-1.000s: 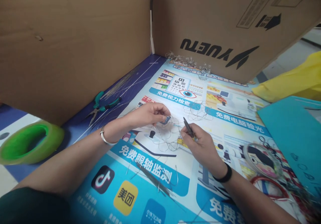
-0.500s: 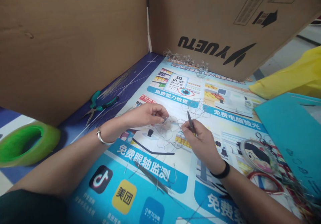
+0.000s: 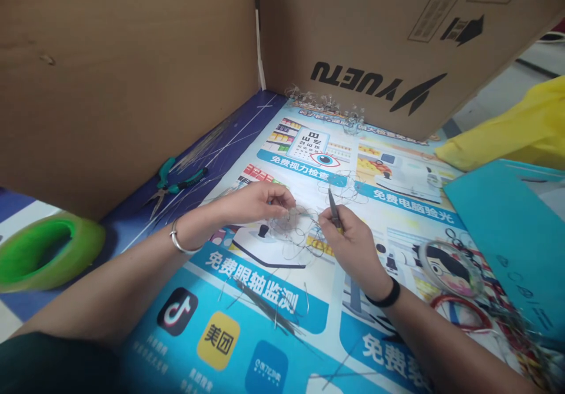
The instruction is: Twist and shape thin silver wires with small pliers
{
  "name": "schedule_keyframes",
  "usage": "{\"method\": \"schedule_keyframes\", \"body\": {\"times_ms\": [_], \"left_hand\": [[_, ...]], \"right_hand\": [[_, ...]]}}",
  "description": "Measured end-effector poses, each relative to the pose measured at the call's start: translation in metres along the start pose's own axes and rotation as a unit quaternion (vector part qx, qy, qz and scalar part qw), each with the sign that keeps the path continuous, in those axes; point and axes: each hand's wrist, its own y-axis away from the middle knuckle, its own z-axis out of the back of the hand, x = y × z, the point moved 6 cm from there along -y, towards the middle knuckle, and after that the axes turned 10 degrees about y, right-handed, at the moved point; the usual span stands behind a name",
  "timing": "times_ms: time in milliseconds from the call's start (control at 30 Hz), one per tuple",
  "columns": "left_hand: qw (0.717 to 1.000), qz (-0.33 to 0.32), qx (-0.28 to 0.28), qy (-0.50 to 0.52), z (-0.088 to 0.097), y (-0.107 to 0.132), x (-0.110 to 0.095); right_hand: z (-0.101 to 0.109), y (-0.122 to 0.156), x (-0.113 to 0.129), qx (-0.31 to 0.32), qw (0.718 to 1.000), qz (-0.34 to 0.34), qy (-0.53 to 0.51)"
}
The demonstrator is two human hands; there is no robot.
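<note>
In the head view a tangle of thin looped wire [image 3: 303, 236] lies between my hands, over the printed sheet. My left hand [image 3: 268, 202] is closed in a pinch at its upper left side. In the fist of my right hand [image 3: 353, 245] is a dark pointed tool [image 3: 334, 208], tip up, with a bit of yellow at its grip; its exact kind is hidden by the fingers. The right thumb and forefinger touch the right edge of the loops. Another looped wire piece [image 3: 346, 186] rests just beyond. Nearer me lies a bundle of straight wires [image 3: 265, 307].
Cardboard walls [image 3: 132, 76] stand left and behind. Teal-handled pliers [image 3: 176, 183] and a green tape roll [image 3: 83, 250] lie left. Small wire pieces [image 3: 326, 104] line the back. At right are a teal folder [image 3: 498, 223], yellow cloth [image 3: 507, 126] and a round charm [image 3: 450, 267].
The view has shifted slightly. The loops near my left fingers have changed shape a little. Both hands keep nearly the same place and hold.
</note>
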Motion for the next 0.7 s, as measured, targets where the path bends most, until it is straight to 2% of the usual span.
{"method": "schedule_keyframes", "body": {"times_ms": [433, 700], "left_hand": [[1.000, -0.010, 0.001, -0.022, 0.002, -0.003, 0.002], [1.000, 0.009, -0.001, -0.029, 0.003, -0.001, 0.002]], "right_hand": [[0.004, -0.002, -0.001, -0.001, 0.999, -0.011, -0.051], [0.006, -0.002, -0.012, -0.025, 0.987, -0.026, -0.159]]}}
